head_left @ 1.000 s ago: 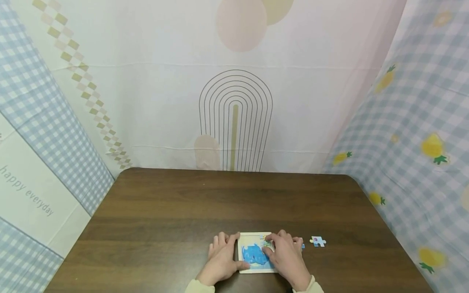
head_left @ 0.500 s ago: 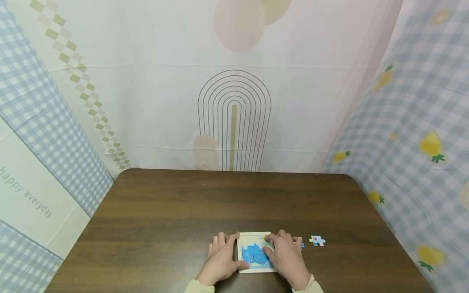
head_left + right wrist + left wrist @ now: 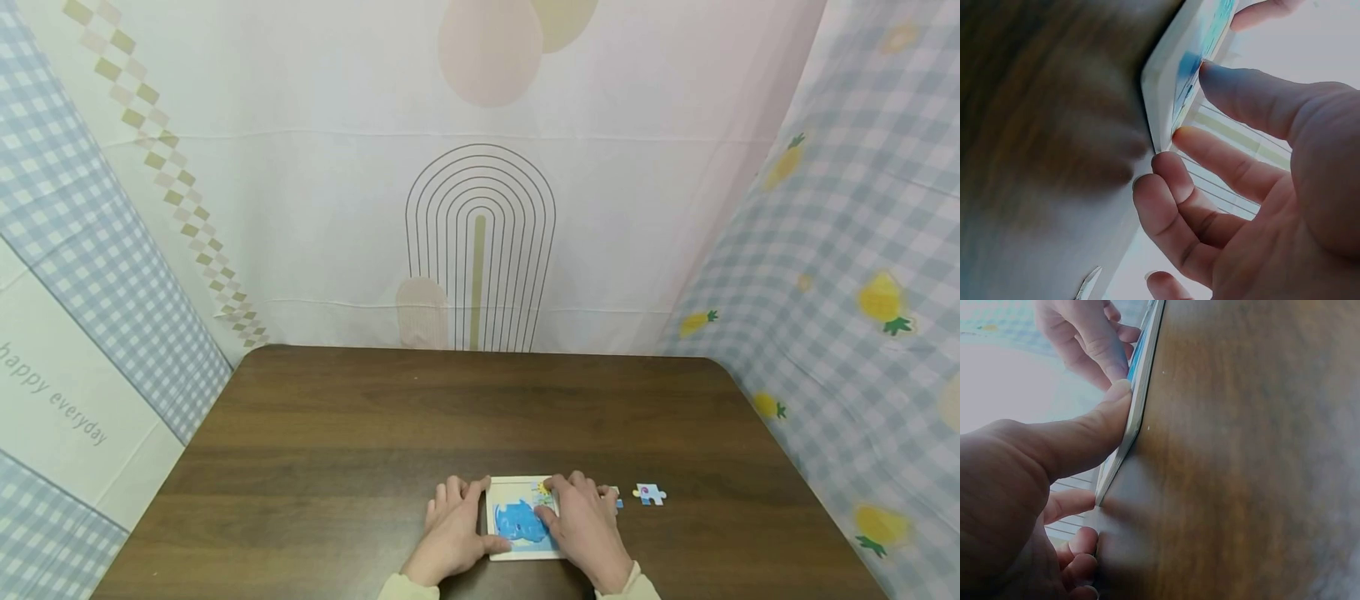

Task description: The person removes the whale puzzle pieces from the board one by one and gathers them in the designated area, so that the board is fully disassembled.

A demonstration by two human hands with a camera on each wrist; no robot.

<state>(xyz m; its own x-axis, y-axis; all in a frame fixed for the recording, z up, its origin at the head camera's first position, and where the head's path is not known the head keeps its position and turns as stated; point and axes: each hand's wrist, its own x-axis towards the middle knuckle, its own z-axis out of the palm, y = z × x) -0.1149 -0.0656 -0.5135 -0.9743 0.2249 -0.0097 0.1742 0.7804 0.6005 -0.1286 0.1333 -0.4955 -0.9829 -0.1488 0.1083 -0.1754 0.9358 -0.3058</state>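
Cream-coloured, probably wood: that's the frame of this little puzzle tray (image 3: 532, 556), lying flat on the tabletop (image 3: 360, 475) between my left hand (image 3: 453, 533) and right hand (image 3: 588, 525). I'd guess it's light and stiff, so it'd likely skate around if you only shoved from one side. Best hold is the rim, imo. My left hand has thumb and forefinger spread wide along its side, forefinger at the far corner, thumb over the near end, not wrapped round anything. My right hand arches over the other side, thumb tip down on the picture, forefinger out by the far edge, a clear gap between them and nothing pinched that I can see.

The loose bits look thin, so I'd take them by the edges and go easy on the knobs, they might chip if forced. Can't tell if they're card or wood.

Looks-wise: a big blue shape (image 3: 517, 521), maybe an animal, fills the middle, with a yellow sun-like spot (image 3: 542, 488) by my right forefinger. One loose piece (image 3: 650, 494), pale blue and white with a purplish swirl, sits right of my right hand; another piece (image 3: 618, 502) peeks out just beside its outer fingers.
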